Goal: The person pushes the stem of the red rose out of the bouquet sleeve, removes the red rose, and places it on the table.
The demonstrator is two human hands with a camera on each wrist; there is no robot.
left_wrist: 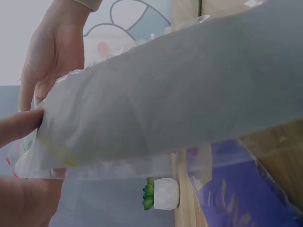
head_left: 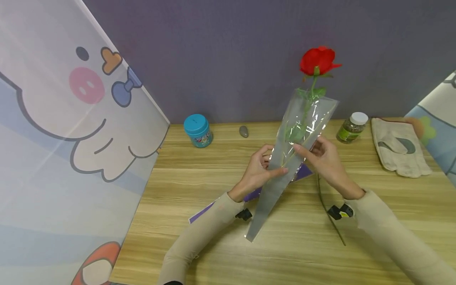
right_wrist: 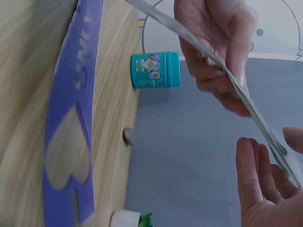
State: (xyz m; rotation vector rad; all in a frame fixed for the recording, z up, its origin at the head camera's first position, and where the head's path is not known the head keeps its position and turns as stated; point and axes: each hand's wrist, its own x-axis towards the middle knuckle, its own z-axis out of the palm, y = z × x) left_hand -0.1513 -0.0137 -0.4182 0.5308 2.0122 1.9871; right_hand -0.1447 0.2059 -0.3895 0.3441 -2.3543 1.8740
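Note:
A red rose (head_left: pixel 318 61) on a green stem stands out of the top of a tapering sleeve (head_left: pixel 274 194), clear in front with a grey back. My left hand (head_left: pixel 255 171) pinches the sleeve's left side, thumb on its front. The right hand (head_left: pixel 329 162) holds the other edge, thumb in front and fingers behind. Both hands keep it tilted above the table. Under it lies a purple sleeve (right_wrist: pixel 57 109) with a heart-shaped window, partly covered in the head view. A thin dark stem (head_left: pixel 329 209) lies near my right wrist.
A blue-lidded tub (head_left: pixel 198 131) and a grey stone (head_left: pixel 244 131) stand along the back of the wooden table (head_left: pixel 171 178). To the right are a white-capped jar (head_left: pixel 352 127) and folded gloves (head_left: pixel 399 146). A potted succulent (left_wrist: pixel 163 194) shows in the wrist views.

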